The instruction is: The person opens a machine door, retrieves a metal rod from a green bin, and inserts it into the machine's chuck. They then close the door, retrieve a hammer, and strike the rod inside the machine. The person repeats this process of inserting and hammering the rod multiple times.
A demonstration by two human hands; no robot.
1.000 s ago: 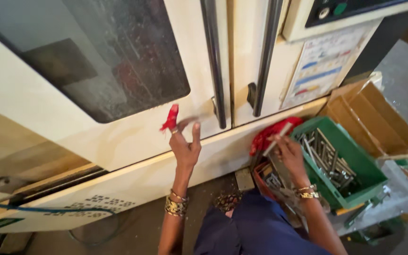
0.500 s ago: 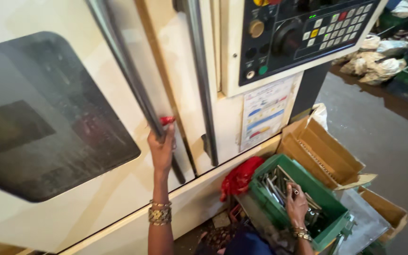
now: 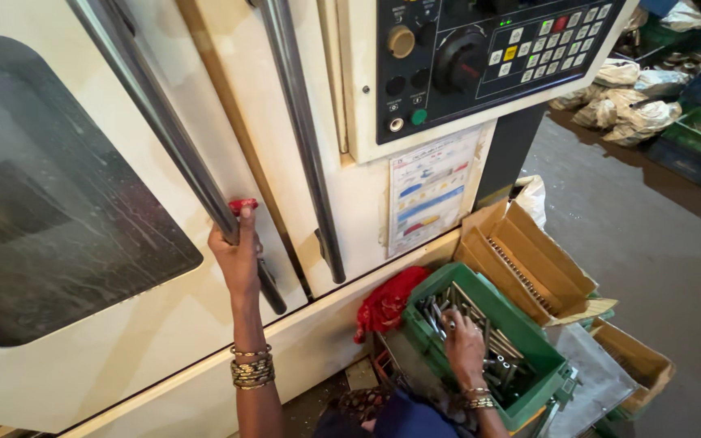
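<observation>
Door handle (image 3: 180, 154) gripped, left hand (image 3: 237, 251) | right hand (image 3: 464, 345) among metal parts (image 3: 488, 341), grip unclear | green crate (image 3: 529, 332)

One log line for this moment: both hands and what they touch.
left hand: grips door handle | right hand: in green crate, on metal parts
</observation>
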